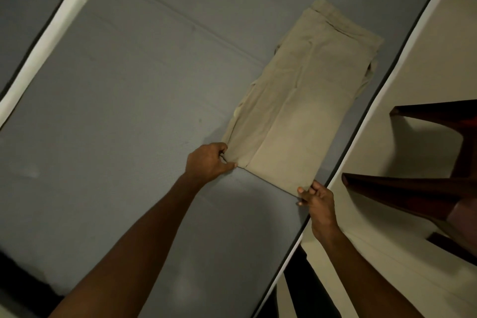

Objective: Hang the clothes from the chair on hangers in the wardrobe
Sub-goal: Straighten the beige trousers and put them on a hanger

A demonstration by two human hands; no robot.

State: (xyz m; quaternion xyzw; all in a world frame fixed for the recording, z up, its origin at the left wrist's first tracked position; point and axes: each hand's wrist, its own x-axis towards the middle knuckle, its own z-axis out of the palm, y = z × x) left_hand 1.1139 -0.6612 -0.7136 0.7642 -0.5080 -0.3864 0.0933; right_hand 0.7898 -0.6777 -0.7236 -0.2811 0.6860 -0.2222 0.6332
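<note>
Beige trousers (296, 100) are lying folded flat on the grey bed (129, 111), near its right edge. The left hand (209, 162) is pinching the near left corner; the right hand (316, 197) is pinching the near right corner. A dark chair (426, 188) is standing beside the bed.

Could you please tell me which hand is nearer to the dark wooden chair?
The right hand, pinching the folded beige trousers' near corner beside the dark wooden chair; the left hand grips the corner farther away.
</note>
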